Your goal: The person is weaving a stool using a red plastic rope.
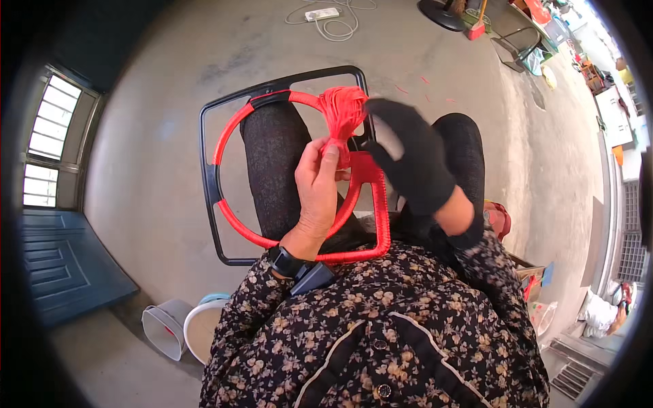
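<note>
A black square frame [203, 146] with a round ring inside it rests across my thighs. Red cord [230, 130] wraps much of the ring, and also the frame's near right corner; bare black stretches show between. My bare left hand [318, 178] pinches the lower end of a red cord bundle [342, 109], whose looped top fans out at the ring's far right side. On the right, my black-gloved right hand [415, 153] has its thumb and fingers spread apart. Its fingertips are beside the bundle, perhaps touching it; I cannot tell.
Red scraps [401, 89] lie on the concrete floor beyond my knees. A white power strip [322, 14] with a looped cable is farther off. Two pails [167, 329] stand at the lower left, and a broom [477, 28] leans at the far right.
</note>
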Demonstrator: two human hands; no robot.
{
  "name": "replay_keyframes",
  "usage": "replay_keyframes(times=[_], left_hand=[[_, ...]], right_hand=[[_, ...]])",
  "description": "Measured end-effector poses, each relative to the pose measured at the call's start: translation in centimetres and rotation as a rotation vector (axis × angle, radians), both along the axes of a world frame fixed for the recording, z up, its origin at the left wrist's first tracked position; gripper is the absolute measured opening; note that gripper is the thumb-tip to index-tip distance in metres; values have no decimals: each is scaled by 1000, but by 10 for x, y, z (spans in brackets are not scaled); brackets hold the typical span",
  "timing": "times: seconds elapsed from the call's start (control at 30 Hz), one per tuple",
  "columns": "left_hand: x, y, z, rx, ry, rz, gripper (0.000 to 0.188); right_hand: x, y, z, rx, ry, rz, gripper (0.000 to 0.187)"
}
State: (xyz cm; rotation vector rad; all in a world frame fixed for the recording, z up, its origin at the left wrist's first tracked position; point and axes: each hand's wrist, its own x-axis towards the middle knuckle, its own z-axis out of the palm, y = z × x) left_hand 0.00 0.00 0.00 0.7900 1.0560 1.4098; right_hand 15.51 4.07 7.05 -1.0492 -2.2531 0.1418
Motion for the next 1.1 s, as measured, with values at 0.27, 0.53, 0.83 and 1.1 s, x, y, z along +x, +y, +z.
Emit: replay_keyframes(times=[0.27, 0.53, 0.83, 1.1], left_hand=[[3, -2, -14, -68, -104, 33, 22], [4, 9, -30, 13, -1, 22, 21], [-6, 9, -19, -79, 20, -2, 20], [-4, -19, 0, -150, -15, 224, 21]], right_hand=[[19, -22, 70, -398, 870, 80, 23], [17, -21, 60, -385, 868, 137, 22], [42, 51, 91, -215, 654, 286, 21], [91, 104, 293, 529, 483, 352, 20]])
